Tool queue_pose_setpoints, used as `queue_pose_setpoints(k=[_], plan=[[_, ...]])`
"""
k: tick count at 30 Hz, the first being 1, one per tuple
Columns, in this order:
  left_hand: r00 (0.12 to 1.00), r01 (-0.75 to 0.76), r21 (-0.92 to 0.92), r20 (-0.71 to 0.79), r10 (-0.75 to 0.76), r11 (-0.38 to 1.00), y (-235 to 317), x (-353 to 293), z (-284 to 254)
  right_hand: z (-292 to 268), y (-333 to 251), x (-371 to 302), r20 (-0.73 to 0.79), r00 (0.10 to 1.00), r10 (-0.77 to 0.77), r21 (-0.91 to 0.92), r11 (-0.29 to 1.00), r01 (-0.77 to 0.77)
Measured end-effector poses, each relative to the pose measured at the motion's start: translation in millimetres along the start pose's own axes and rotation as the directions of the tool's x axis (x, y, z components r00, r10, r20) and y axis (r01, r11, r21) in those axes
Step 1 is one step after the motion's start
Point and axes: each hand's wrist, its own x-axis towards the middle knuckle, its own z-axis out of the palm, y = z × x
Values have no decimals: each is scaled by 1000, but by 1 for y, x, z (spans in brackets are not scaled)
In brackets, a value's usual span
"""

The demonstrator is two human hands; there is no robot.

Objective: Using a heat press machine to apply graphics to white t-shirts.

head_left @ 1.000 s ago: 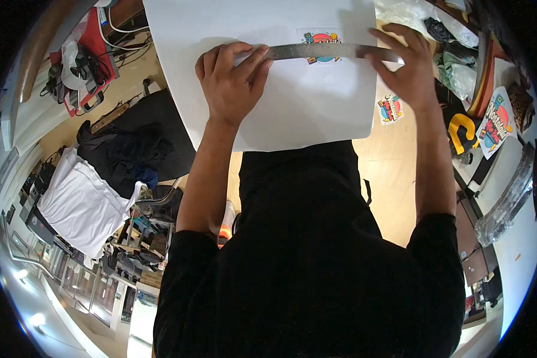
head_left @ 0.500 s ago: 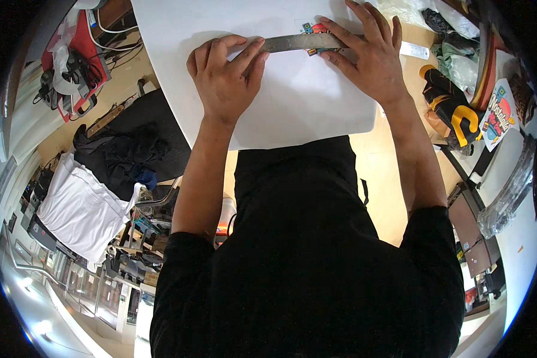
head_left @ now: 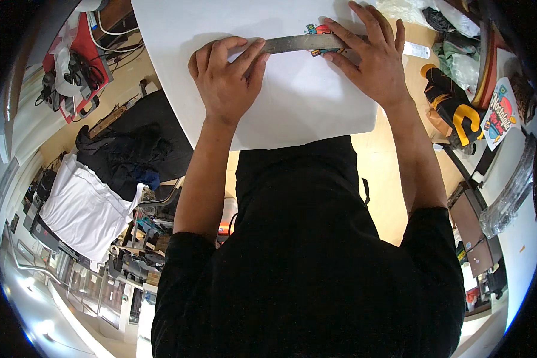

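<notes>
1. Because the steel ruler (head_left: 304,43) spans the white work surface (head_left: 304,101) near twelve o'clock of the view, crossing the colourful print (head_left: 322,30) toward one o'clock, steadiness at both ends matters most, I judge.

2. Left hand (head_left: 228,74), between eleven and twelve o'clock: thumb and index fingertip pinch the ruler's left end. A light, firm pinch would seem best, with the wrist low so that this end neither lifts nor slides.

3. Right hand (head_left: 373,62), between one and two o'clock: thumb and index finger stand spread astride the ruler, at the print's edges, with the other fingers fanned out. How hard they press, I cannot tell. Even pressure from both fingertips should keep the print from creeping.

4. Much of the print lies under the ruler and right hand; shifting that hand toward three o'clock would probably uncover its edges for a truer sighting.

5. The ruler looks bowed, likely from lens bending, so judge its line from directly above.

6. Leave the black-and-yellow bag (head_left: 453,104), between two and three o'clock, clear of the right elbow.
</notes>
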Motion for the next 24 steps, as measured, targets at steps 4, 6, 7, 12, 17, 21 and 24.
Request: queue_pose_setpoints(k=[4,6,7,12,17,21,24], plan=[[1000,-7,6,-2,7,1000,-1,0,0,-1,0,1,-8,1000,-4,10,1000,4],[1000,-7,0,-2,7,1000,-1,0,1,-1,0,1,0,1000,1,19,1000,-1],[1000,1,3,5,-1,1000,-1,0,0,0,1,1,-5,1000,0,44,999,1],[1000,-8,4,-2,8,1000,1,2,0,1,6,1,-21,1000,5,122,992,-2],[1000,5,-13,0,-5,1000,0,1,-1,3,25,-7,-220,975,19,242,970,36],[1000,9,-19,0,-9,1000,1,1,0,4,51,-21,-247,966,76,143,989,-41],[1000,8,-13,6,-8,1000,2,3,-1,0,62,-27,-182,972,149,113,985,-129]])
